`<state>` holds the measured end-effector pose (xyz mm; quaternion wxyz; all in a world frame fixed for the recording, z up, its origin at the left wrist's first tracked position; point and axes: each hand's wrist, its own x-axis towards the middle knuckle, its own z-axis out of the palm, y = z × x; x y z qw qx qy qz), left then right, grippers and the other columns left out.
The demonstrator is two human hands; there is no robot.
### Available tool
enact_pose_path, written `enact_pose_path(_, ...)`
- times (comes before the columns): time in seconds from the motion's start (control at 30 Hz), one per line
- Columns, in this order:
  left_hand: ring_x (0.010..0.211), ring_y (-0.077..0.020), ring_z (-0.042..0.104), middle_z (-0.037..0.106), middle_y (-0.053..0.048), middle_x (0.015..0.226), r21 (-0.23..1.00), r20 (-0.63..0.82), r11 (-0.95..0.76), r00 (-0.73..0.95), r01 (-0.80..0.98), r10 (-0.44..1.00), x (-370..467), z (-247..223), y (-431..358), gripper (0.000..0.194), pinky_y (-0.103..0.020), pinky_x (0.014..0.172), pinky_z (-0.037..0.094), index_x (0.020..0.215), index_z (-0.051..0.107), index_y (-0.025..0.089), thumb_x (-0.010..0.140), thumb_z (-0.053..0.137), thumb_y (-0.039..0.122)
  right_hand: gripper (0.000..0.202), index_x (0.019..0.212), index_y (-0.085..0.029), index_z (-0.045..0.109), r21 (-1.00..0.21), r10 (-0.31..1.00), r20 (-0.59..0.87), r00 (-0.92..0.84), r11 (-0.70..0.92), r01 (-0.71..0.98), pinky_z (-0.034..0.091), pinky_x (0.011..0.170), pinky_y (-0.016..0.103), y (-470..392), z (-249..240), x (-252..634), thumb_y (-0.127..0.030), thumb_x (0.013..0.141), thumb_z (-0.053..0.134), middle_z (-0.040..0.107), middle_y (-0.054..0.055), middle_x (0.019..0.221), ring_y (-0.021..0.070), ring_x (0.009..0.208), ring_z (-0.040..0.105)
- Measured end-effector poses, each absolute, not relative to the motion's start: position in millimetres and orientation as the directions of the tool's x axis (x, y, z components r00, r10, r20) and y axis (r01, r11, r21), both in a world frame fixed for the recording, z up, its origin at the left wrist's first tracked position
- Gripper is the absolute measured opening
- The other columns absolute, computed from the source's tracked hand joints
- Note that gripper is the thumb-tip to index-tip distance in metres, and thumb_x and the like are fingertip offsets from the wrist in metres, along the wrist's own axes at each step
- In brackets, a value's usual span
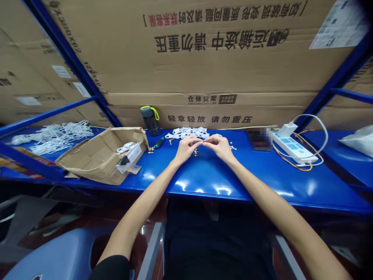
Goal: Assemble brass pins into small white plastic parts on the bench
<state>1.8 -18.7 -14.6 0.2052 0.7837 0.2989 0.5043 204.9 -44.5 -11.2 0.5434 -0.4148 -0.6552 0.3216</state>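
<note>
My left hand [186, 149] and my right hand [218, 147] meet above the blue table, fingertips pinched together around a tiny part that is too small to name. Just below the fingers, several small metal pieces with dark tips [197, 153] lie in a short row. Behind my hands spreads a pile of white plastic parts [189, 132], flat and with openings in them. Small white discs [233, 147] are scattered to the right of my right hand.
Left stands an open cardboard box [87, 165] holding bagged parts. Near it are a green-handled screwdriver [159, 142] and a dark bottle [150, 121]. White cords [62, 136] lie far left. A power strip [295, 147] with cables sits right, beside a blurred dark object [260, 139].
</note>
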Motion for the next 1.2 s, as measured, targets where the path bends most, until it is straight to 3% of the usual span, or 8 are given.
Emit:
enact_pose_path(0.43,0.065,-0.0135,0.053,0.072,-0.006,0.086,0.637,0.664,-0.720,0.280,0.274,0.694,-0.5,-14.5,-14.2,0.039,-0.030,0.060,0.041,0.098,0.085,0.021,0.093,0.072,0.058,0.046,0.101,-0.022,0.082,-0.907,0.914,0.397,-0.084,0.404,0.114,0.061,0.077,0.040,-41.6,-10.5,206.1,-0.060,0.076,0.083,0.082,0.008,0.089,0.0281,0.080,0.076)
enact_pose_path(0.63,0.062,-0.0127,0.051,0.073,-0.005,0.086,0.646,0.643,-0.708,0.295,0.287,0.707,0.2,-16.9,-14.1,0.035,-0.029,0.059,0.041,0.099,0.085,0.022,0.094,0.072,0.054,0.043,0.085,-0.022,0.078,-0.902,0.918,0.384,-0.096,0.395,0.172,0.061,0.075,0.039,-43.2,-12.1,206.8,-0.064,0.078,0.081,0.080,0.007,0.082,0.0270,0.077,0.076)
enact_pose_path(0.9,0.065,-0.0137,0.056,0.077,-0.007,0.094,0.622,0.625,-0.724,0.368,0.298,0.688,-2.1,-19.1,-13.7,0.035,-0.029,0.063,0.045,0.103,0.085,0.022,0.096,0.070,0.053,0.040,0.086,-0.024,0.079,-0.848,0.889,0.435,-0.146,0.459,0.265,0.058,0.078,0.040,-48.0,-9.9,206.8,-0.064,0.084,0.075,0.079,0.006,0.084,0.0252,0.074,0.072)
enact_pose_path(1.2,0.067,-0.0136,0.056,0.077,-0.005,0.098,0.563,0.601,-0.726,0.407,0.395,0.688,-4.7,-21.2,-11.6,0.033,-0.029,0.065,0.045,0.104,0.085,0.023,0.099,0.067,0.051,0.021,0.085,-0.026,0.082,-0.763,0.862,0.470,-0.189,0.505,0.404,0.055,0.078,0.038,-39.1,-12.8,213.3,-0.045,0.087,0.075,0.080,0.004,0.083,0.0241,0.074,0.072)
